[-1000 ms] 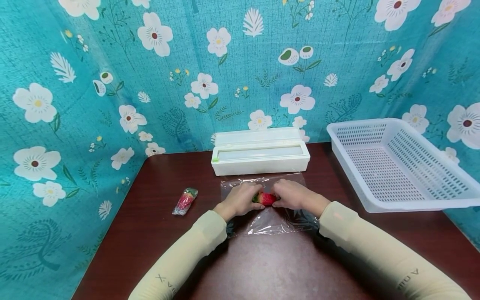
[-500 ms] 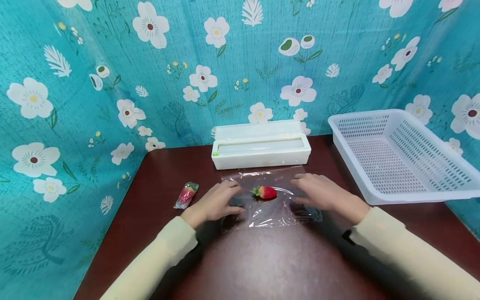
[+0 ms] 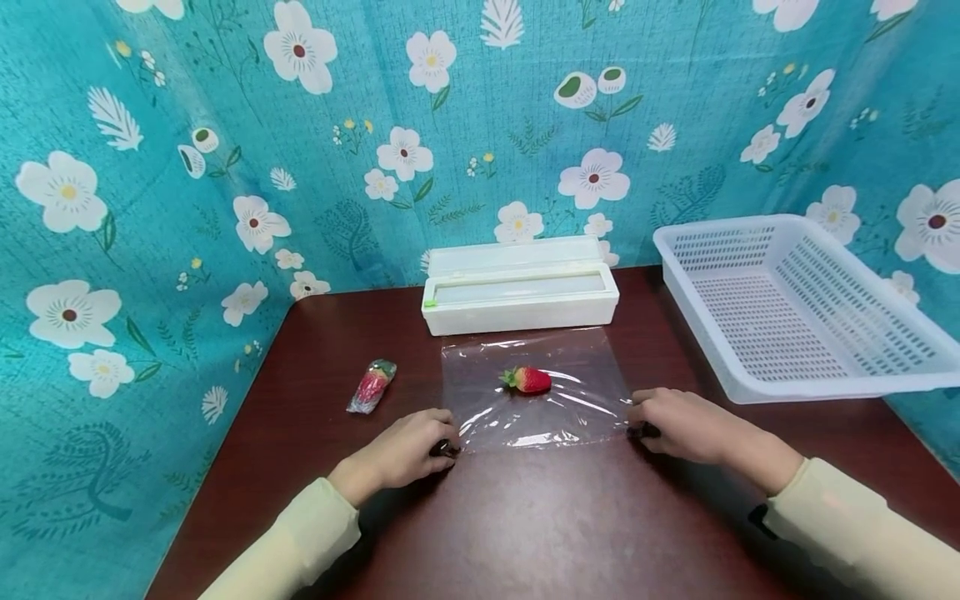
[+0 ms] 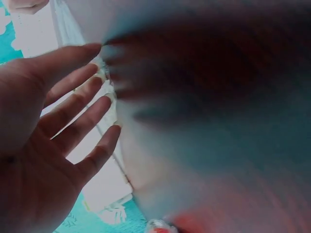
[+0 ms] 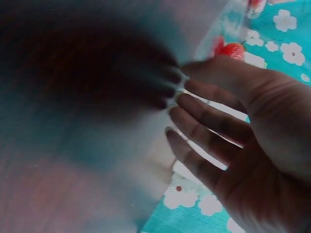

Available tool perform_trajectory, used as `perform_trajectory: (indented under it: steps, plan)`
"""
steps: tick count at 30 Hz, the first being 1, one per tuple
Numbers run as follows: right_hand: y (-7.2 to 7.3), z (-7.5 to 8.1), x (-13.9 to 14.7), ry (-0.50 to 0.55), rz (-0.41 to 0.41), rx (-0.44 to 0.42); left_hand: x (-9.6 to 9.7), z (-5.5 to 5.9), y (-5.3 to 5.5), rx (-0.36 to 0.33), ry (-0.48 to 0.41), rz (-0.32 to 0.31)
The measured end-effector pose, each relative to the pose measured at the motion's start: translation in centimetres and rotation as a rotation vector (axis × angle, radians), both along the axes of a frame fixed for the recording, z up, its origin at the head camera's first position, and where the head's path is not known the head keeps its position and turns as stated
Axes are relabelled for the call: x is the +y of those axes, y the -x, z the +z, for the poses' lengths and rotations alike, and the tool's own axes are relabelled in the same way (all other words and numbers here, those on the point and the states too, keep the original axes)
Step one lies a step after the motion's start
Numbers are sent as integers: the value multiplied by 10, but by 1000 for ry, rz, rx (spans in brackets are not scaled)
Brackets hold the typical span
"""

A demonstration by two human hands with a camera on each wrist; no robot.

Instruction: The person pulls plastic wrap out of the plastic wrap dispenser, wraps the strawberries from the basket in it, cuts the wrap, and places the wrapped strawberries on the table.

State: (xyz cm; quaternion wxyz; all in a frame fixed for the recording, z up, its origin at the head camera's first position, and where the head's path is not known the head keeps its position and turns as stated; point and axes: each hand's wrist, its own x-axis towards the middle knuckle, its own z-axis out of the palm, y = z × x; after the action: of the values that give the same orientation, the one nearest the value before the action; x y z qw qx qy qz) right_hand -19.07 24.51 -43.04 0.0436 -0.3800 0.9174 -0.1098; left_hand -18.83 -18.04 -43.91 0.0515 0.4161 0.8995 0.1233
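Observation:
A red strawberry (image 3: 531, 380) with green leaves lies on a sheet of clear plastic wrap (image 3: 480, 350), spread flat on the dark table. My left hand (image 3: 408, 446) is at the sheet's near left corner, fingertips down at its edge. Bent toward the near right corner, my right hand (image 3: 686, 425) touches down there in the same way. In the left wrist view the left hand's fingers (image 4: 99, 109) are spread and loosely extended. The right hand's fingers (image 5: 194, 124) look similar in the right wrist view, thumb apart from them. Whether either hand grips the film is unclear.
Behind the sheet stands a white plastic-wrap dispenser box (image 3: 521, 312) with its lid raised. A wrapped strawberry (image 3: 372, 386) lies to the left. At the right sits a white perforated basket (image 3: 806, 387). A flowered teal cloth (image 3: 480, 117) hangs behind the table.
Both hands have left the strawberry, moved apart and come toward me to the sheet's near corners. The strawberry stays on the film. The head view has tilted slightly downward.

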Motion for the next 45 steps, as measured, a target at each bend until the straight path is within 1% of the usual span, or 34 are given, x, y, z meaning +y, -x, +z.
perform_trajectory:
  steps: [4, 7, 11, 16, 21, 25, 29, 35, 37, 38, 41, 45]
  plan:
    - [2, -7, 2, 64, 29, 60, -1, -6, 0, 41, -44, -8]
    - [3, -9, 4, 85, 38, 74, -2, -9, 1, 53, -74, -12]
    - [6, -12, 7, 132, 36, 49, -5, -10, 3, 42, -142, -9]
    - [9, -12, 10, 190, 26, 6, -9, -6, 6, 4, -217, 30]
    - [14, -11, 11, 212, 0, -3, -10, -5, 10, -40, -291, 70]
    - [17, -12, 11, 229, -17, 11, -10, -4, 14, -40, -334, 87]
    - [18, -12, 12, 228, -54, 7, -10, -5, 18, -34, -360, 112]
    - [18, -8, 12, 229, -111, -24, -12, -6, 22, -49, -380, 150]
    - [18, -7, 11, 245, -120, -34, -12, -5, 22, -68, -390, 169]
    - [19, -7, 11, 253, -126, -39, -13, -5, 22, -89, -403, 180]
    - [21, -6, 10, 289, -146, -51, -14, -3, 23, -177, -446, 213]
    - [25, -5, 10, 342, -182, -77, -14, 0, 26, -283, -487, 280]
